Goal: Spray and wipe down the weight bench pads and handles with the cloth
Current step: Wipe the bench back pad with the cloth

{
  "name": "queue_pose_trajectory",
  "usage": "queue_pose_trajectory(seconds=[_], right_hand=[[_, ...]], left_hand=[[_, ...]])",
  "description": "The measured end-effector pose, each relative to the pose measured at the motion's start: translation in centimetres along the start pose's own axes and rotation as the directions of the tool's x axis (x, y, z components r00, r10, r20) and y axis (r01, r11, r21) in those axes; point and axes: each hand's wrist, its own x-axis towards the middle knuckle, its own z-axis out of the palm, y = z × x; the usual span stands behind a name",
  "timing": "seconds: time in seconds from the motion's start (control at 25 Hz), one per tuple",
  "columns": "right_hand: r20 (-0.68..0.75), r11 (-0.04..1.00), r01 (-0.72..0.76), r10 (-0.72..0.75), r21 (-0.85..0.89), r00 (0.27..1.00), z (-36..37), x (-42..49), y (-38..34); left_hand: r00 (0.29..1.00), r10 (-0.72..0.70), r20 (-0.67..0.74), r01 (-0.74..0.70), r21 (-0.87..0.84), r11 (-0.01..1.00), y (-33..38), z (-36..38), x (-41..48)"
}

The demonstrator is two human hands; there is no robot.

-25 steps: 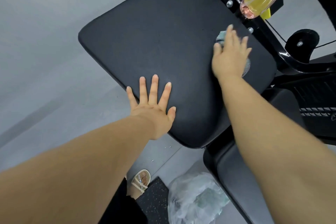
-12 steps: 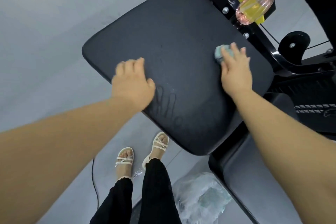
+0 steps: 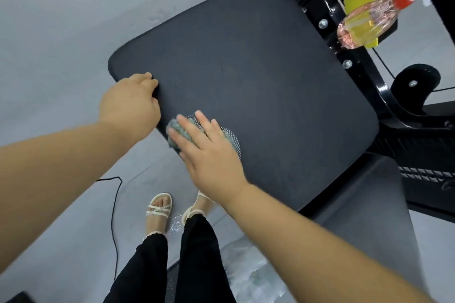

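After cloth crossed pad, right hand fingers spread atop, left hand gripping edge

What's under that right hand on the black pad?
A cloth: blue-green knit and dark mesh peek out around the flat fingers of the right hand, pressed onto the black pad. The palm covers the cloth's middle, so its full shape cannot be seen.
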Motion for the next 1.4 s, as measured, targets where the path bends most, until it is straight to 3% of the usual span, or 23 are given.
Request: queue_pose_trajectory(seconds=[0.08, 0.12, 0.2, 0.24, 0.32, 0.36, 0.4, 0.44, 0.48, 0.6, 0.68, 0.76, 0.8, 0.84, 0.92, 1.0, 1.08, 1.12, 1.2, 1.32, 1.4], right_hand=[[0.022, 0.981, 0.193, -0.193, -0.017, 0.981, -1.8, -0.5, 4.7], [0.003, 0.982, 0.167, -0.167, -0.084, 0.986, -2.7, -0.3, 8.2], [-0.096, 0.974, -0.133, 0.117, -0.184, 0.989, -5.0, 0.4, 15.7], [-0.145, 0.922, -0.347, 0.325, -0.169, 0.935, -6.3, 0.7, 18.7], [-0.207, 0.677, -0.735, 0.713, -0.048, 0.670, -7.5, 2.5, 20.6], [-0.216, 0.575, -0.817, 0.795, -0.029, 0.567, -7.1, 4.2, 19.4], [-0.225, 0.554, -0.831, 0.804, -0.057, 0.551, -6.3, 6.1, 17.3], [-0.214, 0.600, -0.797, 0.771, -0.071, 0.600, -5.2, 7.8, 14.4], [-0.197, 0.702, -0.710, 0.688, -0.066, 0.699, -3.7, 9.1, 11.1], [-0.158, 0.960, -0.267, 0.252, -0.080, 0.955, 0.7, 9.9, 1.6], [-0.020, 0.998, 0.068, -0.068, -0.015, 0.997, 0.9, 8.3, -0.5], [0.021, 0.948, 0.316, -0.317, 0.018, 0.948, -0.6, 7.8, 3.8], [0.004, 0.947, 0.320, -0.320, -0.032, 0.948, -1.8, 8.1, 7.1], [-0.041, 0.971, 0.223, -0.227, -0.090, 0.973, -3.0, 8.4, 11.0], [-0.085, 0.978, -0.145, 0.133, -0.147, 0.987, -5.9, 9.0, 19.1], [-0.130, 0.829, -0.551, 0.539, -0.096, 0.832, -8.1, 9.6, 23.4], [-0.166, 0.674, -0.734, 0.717, -0.081, 0.677, -7.4, 12.0, 21.9], [-0.165, 0.672, -0.733, 0.715, -0.103, 0.679, -6.5, 13.6, 19.7], [-0.110, 0.793, -0.596, 0.585, -0.127, 0.803, -4.2, 16.3, 13.8], [0.052, 0.976, -0.193, 0.199, -0.106, 0.979, -0.6, 17.4, 4.8], [0.150, 0.994, 0.106, -0.107, 0.013, 0.983, -0.1, 16.5, 2.4]], left_hand=[[0.999, 0.024, 0.044, -0.029, 0.123, 0.992, 0.5, 0.0, 0.1], [0.998, 0.031, 0.059, -0.041, 0.172, 0.984, 0.8, -0.1, 0.1], [0.996, 0.046, 0.071, -0.061, 0.230, 0.971, 0.8, 0.0, 0.4], [0.996, 0.049, 0.080, -0.067, 0.236, 0.969, 0.7, 0.1, 0.4], [0.995, 0.042, 0.086, -0.061, 0.224, 0.973, 0.6, 0.6, 0.4], [0.996, 0.039, 0.085, -0.057, 0.218, 0.974, 0.7, 0.8, 0.4], [0.996, 0.034, 0.082, -0.051, 0.207, 0.977, 0.8, 0.9, 0.5], [0.997, 0.024, 0.067, -0.035, 0.173, 0.984, 0.7, 0.8, 0.5], [0.999, 0.009, 0.035, -0.012, 0.115, 0.993, 0.5, 0.6, 0.6], [0.986, -0.118, -0.118, 0.079, -0.295, 0.952, -1.4, -0.3, 0.9], [0.951, -0.257, -0.171, 0.103, -0.607, 0.788, -2.2, -0.8, 1.6], [0.910, -0.380, -0.165, 0.176, -0.678, 0.714, -2.2, -0.9, 2.8], [0.899, -0.423, -0.110, 0.263, -0.636, 0.725, -1.8, -0.9, 3.3], [0.889, -0.458, -0.015, 0.363, -0.586, 0.724, -1.4, -0.7, 3.8], [0.836, -0.507, 0.210, 0.522, -0.590, 0.616, -0.2, -0.5, 4.4], [0.786, -0.529, 0.320, 0.575, -0.693, 0.435, 0.6, -0.1, 4.8], [0.765, -0.547, 0.340, 0.559, -0.773, 0.301, 0.9, 0.1, 5.2], [0.756, -0.554, 0.349, 0.556, -0.789, 0.263, 1.0, 0.2, 5.3], [0.748, -0.559, 0.359, 0.562, -0.790, 0.244, 0.8, 0.4, 5.2], [0.748, -0.559, 0.359, 0.555, -0.800, 0.229, 0.5, 0.5, 5.4], [0.744, -0.566, 0.355, 0.555, -0.800, 0.227, 0.7, 0.4, 5.2]])
